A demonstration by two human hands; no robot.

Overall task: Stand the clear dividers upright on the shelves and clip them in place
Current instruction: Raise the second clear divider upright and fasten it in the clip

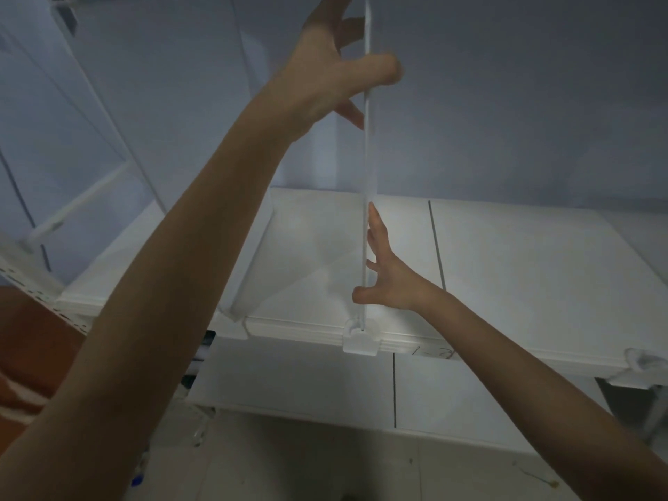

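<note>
A clear divider (368,168) is seen edge-on, standing upright on the white shelf (524,269), its long axis running vertically from the shelf's near edge up out of the top of the frame. Its foot is seated in a clear clip (361,341) that hangs over the shelf's near lip. The upper part is grasped by the left hand (336,66), the thumb wrapped across the near edge and the fingers spread on the far side. The lower part is pinched by the right hand (388,280), the thumb pressed to the near edge just above the clip and the fingers laid flat along the right face.

Two dividers can be counted: the held one and a second divider (253,254), which stands to the left and runs from near to far across the shelf. A second clip (636,370) sits at the near lip, far to the right. Open shelf surface lies between the held divider and that clip. A lower shelf (289,385) shows beneath.
</note>
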